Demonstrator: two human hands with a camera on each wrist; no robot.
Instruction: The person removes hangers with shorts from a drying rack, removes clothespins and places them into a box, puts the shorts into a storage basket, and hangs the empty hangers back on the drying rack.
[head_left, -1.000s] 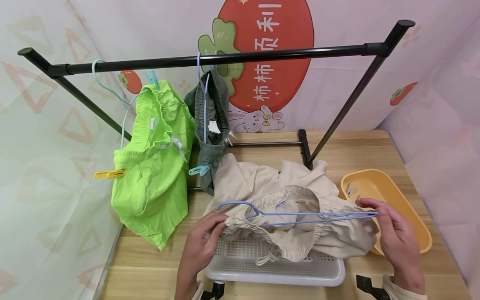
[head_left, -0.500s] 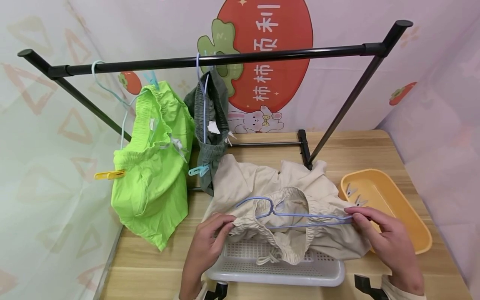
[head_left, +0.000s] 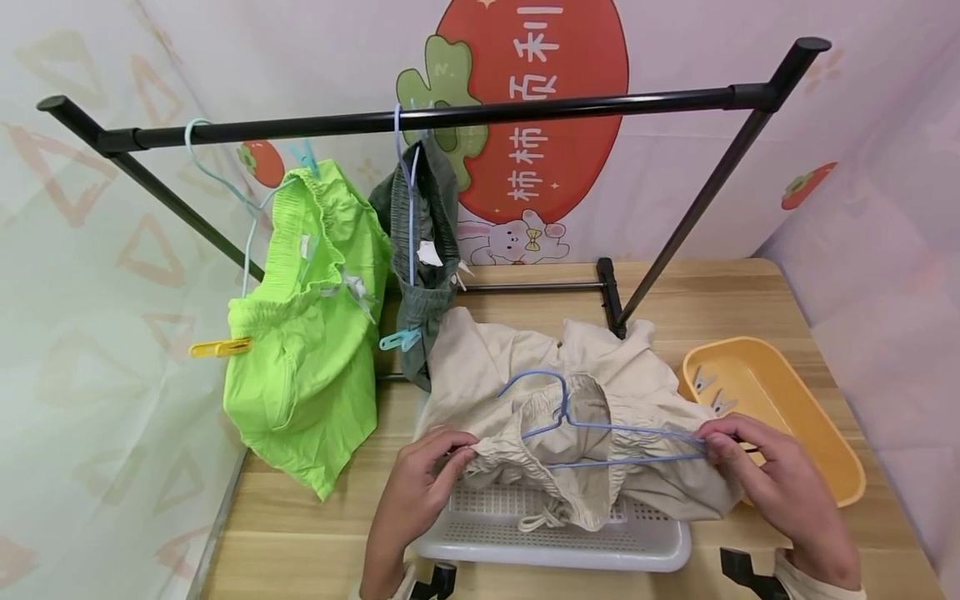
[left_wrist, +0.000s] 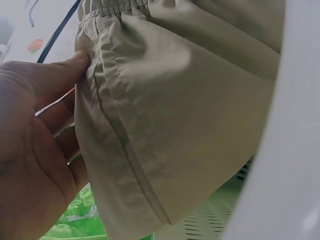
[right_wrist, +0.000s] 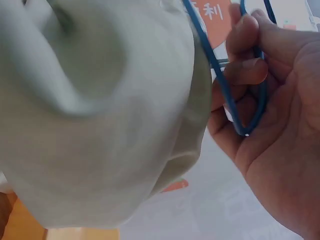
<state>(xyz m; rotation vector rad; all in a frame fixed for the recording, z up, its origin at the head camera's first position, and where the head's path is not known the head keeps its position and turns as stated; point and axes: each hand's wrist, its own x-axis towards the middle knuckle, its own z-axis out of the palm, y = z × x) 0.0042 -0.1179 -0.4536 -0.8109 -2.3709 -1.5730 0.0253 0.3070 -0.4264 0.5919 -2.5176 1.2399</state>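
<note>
Beige drawstring pants lie bunched over a white perforated basket, their elastic waistband held wide. My left hand pinches the left side of that waistband between thumb and fingers. A blue wire hanger reaches into the waist opening, its hook standing up near the middle. My right hand grips the hanger's right end, and in the right wrist view the fingers curl round the bent wire. The hanger's left tip is hidden by the fabric.
A black rack bar spans above. Bright green shorts and dark grey pants hang there on hangers with clothespins. An orange-yellow tray with a few grey clips stands to the right.
The hanger has shifted right within the waistband, and its hook has turned upward. My right hand came left, then stayed near the pants' right side. My left hand moved slightly right, still pinching the waistband.
</note>
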